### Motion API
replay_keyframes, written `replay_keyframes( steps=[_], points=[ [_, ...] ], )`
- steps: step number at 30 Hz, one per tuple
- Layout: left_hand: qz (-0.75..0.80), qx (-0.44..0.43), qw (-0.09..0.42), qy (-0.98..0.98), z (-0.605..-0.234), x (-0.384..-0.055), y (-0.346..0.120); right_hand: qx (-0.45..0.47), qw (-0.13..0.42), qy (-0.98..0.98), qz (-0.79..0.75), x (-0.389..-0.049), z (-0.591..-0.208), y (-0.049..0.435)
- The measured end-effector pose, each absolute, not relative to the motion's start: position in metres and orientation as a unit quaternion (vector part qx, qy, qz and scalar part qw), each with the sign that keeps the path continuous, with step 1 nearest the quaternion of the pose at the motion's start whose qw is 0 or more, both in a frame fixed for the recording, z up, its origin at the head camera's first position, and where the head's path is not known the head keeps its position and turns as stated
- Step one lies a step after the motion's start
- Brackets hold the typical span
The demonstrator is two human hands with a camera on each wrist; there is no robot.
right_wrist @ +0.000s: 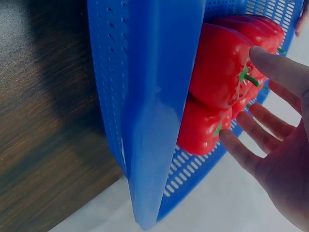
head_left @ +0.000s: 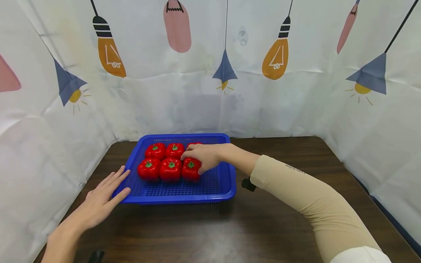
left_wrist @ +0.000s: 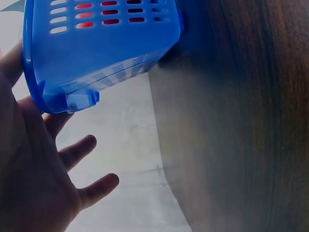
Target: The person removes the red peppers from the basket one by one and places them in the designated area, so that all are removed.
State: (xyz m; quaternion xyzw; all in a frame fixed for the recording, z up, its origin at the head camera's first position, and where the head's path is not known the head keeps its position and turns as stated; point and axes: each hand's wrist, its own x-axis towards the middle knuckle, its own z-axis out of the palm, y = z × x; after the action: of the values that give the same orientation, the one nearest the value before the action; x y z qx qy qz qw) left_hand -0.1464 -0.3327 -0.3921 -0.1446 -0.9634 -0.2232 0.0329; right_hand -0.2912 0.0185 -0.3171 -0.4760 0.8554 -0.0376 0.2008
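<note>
Head view: A person's two bare hands work at a blue, rectangular, perforated plastic basket (head_left: 177, 199), which lies between 7 and 8 o'clock of the frame's centre on a dark brown wood-grained table (head_left: 269, 226). Inside sit glossy, blocky red bell peppers with green stems (head_left: 171, 171), three in the near row and three in the far row, the last of these partly hidden.

The right hand (head_left: 207, 156), its arm in a ribbed beige sleeve (head_left: 299, 191) reaching in from 4 o'clock, spreads loosely over the near row's pepper at the group's 4 o'clock. The right wrist view shows its fingers apart and clenched on nothing; whether the fingertips touch the pepper cannot be told.

At the basket's 8 o'clock, the left hand (head_left: 102, 197) rests extended fingers at the rim, the lower ones fanned out beyond the corner in the left wrist view.

Toward 12 o'clock, behind the table, hangs a white fabric backdrop (head_left: 177, 106) printed with orange bulbs, blue-grey lampshades and pink pendants.
</note>
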Motion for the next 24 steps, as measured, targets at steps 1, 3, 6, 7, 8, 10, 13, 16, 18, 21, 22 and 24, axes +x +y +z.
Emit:
replay_keyframes(
  steps=[1,3,6,7,8,10,13,16,18,21,22,24],
  points=[
    [-0.224,-0.145,0.033,-0.963,-0.392,-0.146,-0.333,-0.476,0.202,0.855,-0.038,-0.292,-0.317,0.018],
    [-0.227,-0.146,0.032,-0.962,-0.393,-0.146,-0.333,-0.477,0.200,0.855,-0.037,-0.292,-0.318,0.017],
    [-0.245,-0.149,0.032,-0.957,-0.394,-0.145,-0.335,-0.476,0.199,0.856,-0.037,-0.294,-0.318,0.015],
    [-0.253,-0.152,0.033,-0.955,-0.394,-0.145,-0.335,-0.475,0.200,0.856,-0.037,-0.294,-0.318,0.014],
    [-0.261,-0.155,0.034,-0.952,-0.395,-0.145,-0.336,-0.474,0.203,0.856,-0.039,-0.295,-0.319,0.013],
    [-0.273,-0.160,0.036,-0.948,-0.396,-0.144,-0.337,-0.472,0.208,0.856,-0.041,-0.295,-0.320,0.012],
    [-0.278,-0.170,0.040,-0.944,-0.397,-0.145,-0.338,-0.468,0.212,0.857,-0.040,-0.296,-0.322,0.010],
    [-0.274,-0.177,0.050,-0.944,-0.398,-0.145,-0.339,-0.471,0.211,0.856,-0.033,-0.297,-0.324,0.008],
    [-0.270,-0.185,0.060,-0.943,-0.400,-0.146,-0.339,-0.476,0.208,0.854,-0.025,-0.297,-0.325,0.007],
    [-0.265,-0.195,0.072,-0.942,-0.404,-0.147,-0.339,-0.482,0.206,0.851,-0.016,-0.297,-0.325,0.006],
    [-0.263,-0.199,0.076,-0.941,-0.405,-0.148,-0.339,-0.485,0.205,0.850,-0.014,-0.298,-0.326,0.006],
    [-0.260,-0.204,0.080,-0.940,-0.407,-0.148,-0.339,-0.485,0.203,0.851,-0.009,-0.298,-0.327,0.006]
  ],
)
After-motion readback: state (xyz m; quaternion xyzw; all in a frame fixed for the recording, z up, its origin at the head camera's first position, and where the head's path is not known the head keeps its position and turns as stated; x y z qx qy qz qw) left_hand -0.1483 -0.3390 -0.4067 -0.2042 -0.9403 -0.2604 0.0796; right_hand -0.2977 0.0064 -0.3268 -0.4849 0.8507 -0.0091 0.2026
